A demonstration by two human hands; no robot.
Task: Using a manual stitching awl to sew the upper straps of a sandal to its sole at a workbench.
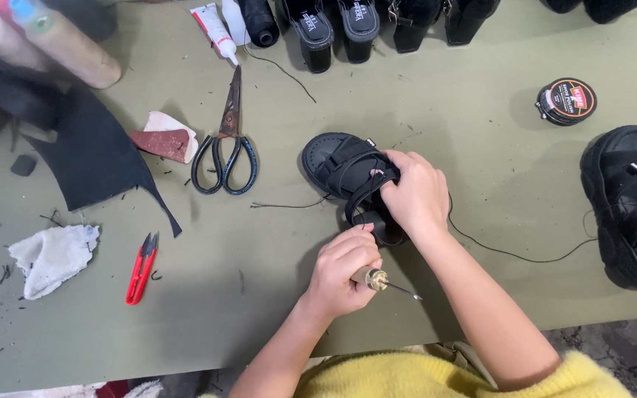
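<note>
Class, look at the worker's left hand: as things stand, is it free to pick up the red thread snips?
Probably not straight away. The left hand grips an awl, so it is occupied, though the table between it and the red thread snips lies open.

A shoe repair workshop: big black-handled metal scissors point(224, 147), a round black polish tin point(567, 101), and black sandals point(337, 28) on a green table point(466, 140).

Olive table point(274, 309) with scissors point(224, 147), snips point(140, 269), rag point(53, 258).

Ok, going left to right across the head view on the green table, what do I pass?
Crumpled white cloth → red thread snips → black-handled scissors → black strapped sandal under the right hand → round black tin.
</note>
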